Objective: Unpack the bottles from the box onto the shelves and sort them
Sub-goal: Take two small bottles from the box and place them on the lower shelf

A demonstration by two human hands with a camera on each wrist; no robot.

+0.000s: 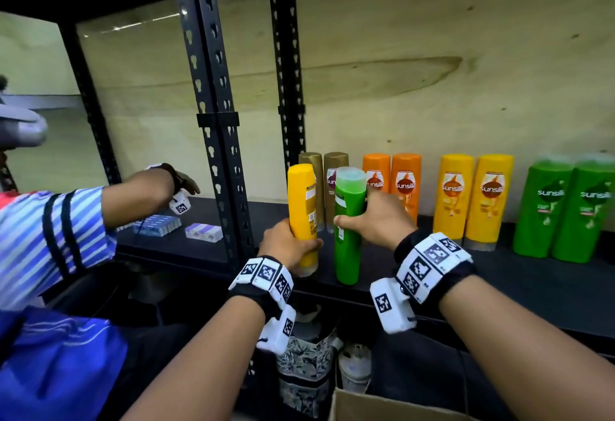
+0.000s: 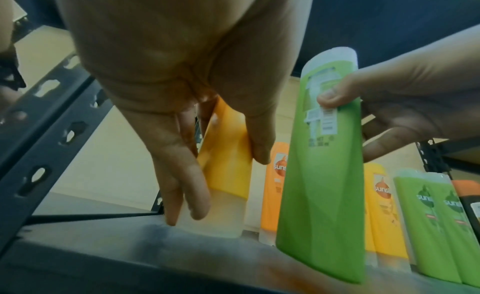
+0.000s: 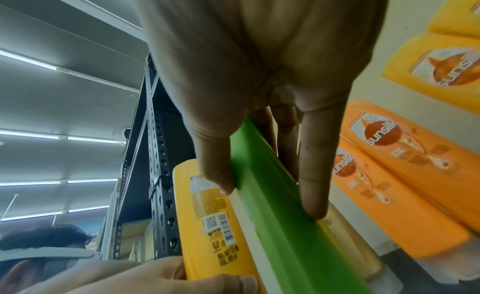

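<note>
My left hand (image 1: 289, 245) grips a yellow bottle (image 1: 302, 211) near its cap end, cap down, at the shelf's (image 1: 519, 284) front edge. In the left wrist view my fingers (image 2: 182, 171) wrap the yellow bottle (image 2: 228, 154). My right hand (image 1: 376, 221) holds a green bottle (image 1: 347, 221) by its middle, thumb in front, beside the yellow one. The right wrist view shows my thumb and fingers (image 3: 314, 175) pinching the green bottle (image 3: 280, 216). Behind stand pairs of gold (image 1: 324, 167), orange (image 1: 406, 184), yellow (image 1: 472, 197) and green bottles (image 1: 562, 211).
Black slotted uprights (image 1: 216, 121) divide the shelving. Another person's arm (image 1: 100, 207) in a striped sleeve reaches into the left bay, where small boxes (image 1: 203, 232) lie. A cardboard box corner (image 1: 382, 407) and other bottles sit below the shelf.
</note>
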